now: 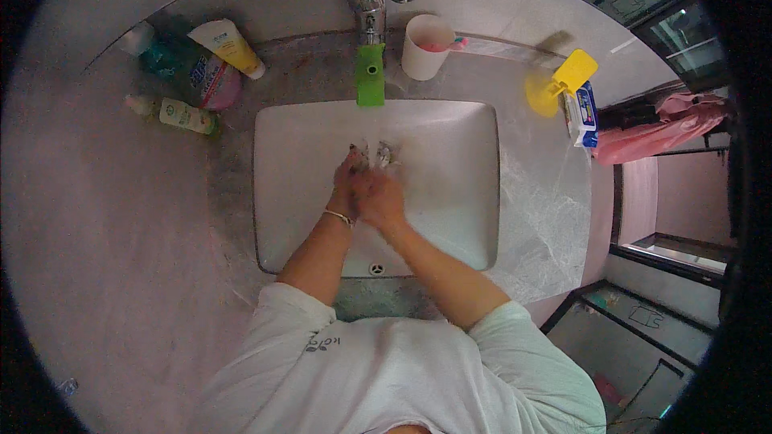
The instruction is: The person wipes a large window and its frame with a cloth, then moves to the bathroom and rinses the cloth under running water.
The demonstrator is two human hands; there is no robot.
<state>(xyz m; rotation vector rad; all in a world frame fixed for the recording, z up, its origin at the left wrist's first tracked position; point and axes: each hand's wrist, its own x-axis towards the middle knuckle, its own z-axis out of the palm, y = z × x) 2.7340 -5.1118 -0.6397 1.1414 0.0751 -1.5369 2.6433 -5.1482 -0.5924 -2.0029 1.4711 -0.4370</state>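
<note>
Both my hands are together over the middle of a white rectangular washbasin (446, 205), below the tap. My left hand (347, 181) has a light bracelet at its wrist and touches my right hand (385, 196), which partly covers it. Motion blur hides the fingers, so whether anything lies between the palms is unclear. Just beyond the fingertips is a shiny metallic patch (385, 154), perhaps the drain. A chrome tap (369, 12) with a green spout extension (370, 75) points down towards my hands. A faint streak below the spout looks like running water.
Left of the basin stand a yellow-and-white tube (229, 48), a large mouthwash-like bottle (205, 78) and a small bottle (187, 116). Behind it is a white cup (425, 48). To the right are a yellow plastic item (573, 72), a wipes pack (582, 114) and pink cloth (657, 129).
</note>
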